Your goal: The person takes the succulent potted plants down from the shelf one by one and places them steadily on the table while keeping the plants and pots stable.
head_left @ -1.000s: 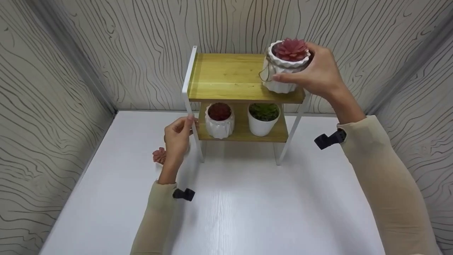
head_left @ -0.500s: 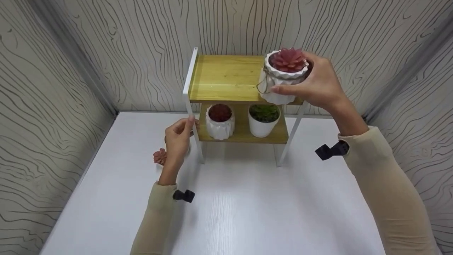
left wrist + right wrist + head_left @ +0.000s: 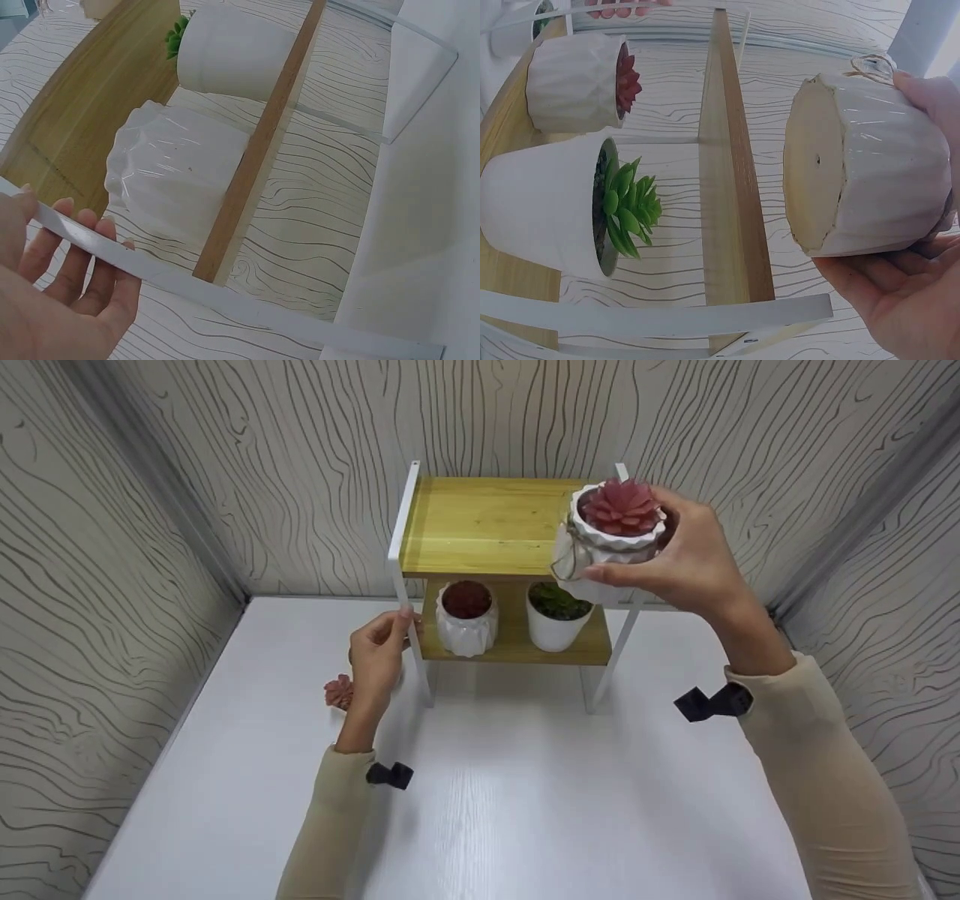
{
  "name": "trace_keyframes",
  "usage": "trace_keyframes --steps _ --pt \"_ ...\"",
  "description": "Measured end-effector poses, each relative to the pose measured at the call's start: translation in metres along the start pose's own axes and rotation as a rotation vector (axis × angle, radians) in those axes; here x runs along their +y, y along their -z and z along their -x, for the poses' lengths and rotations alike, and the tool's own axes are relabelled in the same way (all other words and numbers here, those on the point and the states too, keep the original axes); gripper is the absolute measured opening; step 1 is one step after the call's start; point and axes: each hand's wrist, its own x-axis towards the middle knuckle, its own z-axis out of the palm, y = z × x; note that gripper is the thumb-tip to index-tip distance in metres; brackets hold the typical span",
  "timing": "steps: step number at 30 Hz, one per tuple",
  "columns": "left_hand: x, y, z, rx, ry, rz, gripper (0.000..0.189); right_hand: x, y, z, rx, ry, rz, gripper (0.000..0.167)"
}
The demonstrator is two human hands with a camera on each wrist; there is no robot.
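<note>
My right hand [image 3: 694, 559] grips a ribbed white pot [image 3: 885, 165] with a pink succulent [image 3: 622, 506] and a twine bow on its side. In the right wrist view the pot's bottom shows, apart from the top board [image 3: 739, 172] of a small two-tier shelf [image 3: 480, 525]. My left hand [image 3: 376, 656] holds the shelf's white left post [image 3: 112, 251] between thumb and fingers. On the lower board stand a fluted white pot [image 3: 466, 630] with a dark red succulent and a smooth white pot [image 3: 556, 630] with a green succulent [image 3: 630, 202].
Left of the shelf, a pinkish succulent [image 3: 339, 691] is partly hidden behind my left wrist. The shelf stands on a white table [image 3: 487, 795]. Wood-grain patterned panels [image 3: 315, 457] enclose the back and both sides.
My right hand has brought the pot with the pink succulent down and toward me, off the top board to its front right edge. The left hand stays on the post.
</note>
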Motion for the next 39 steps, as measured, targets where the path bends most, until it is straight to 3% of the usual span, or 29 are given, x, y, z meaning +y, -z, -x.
trace_keyframes --steps 16,29,39 --pt "0.001 0.000 0.002 -0.009 0.040 -0.003 0.031 0.001 0.000 0.027 0.034 0.035 -0.004 0.074" --pt "0.000 -0.001 -0.002 -0.017 0.012 -0.013 0.033 0.009 -0.001 0.050 0.052 -0.001 -0.015 0.079" --pt "-0.001 0.001 0.000 -0.018 0.026 0.004 0.032 0.017 -0.004 0.065 0.048 0.011 0.002 0.080"
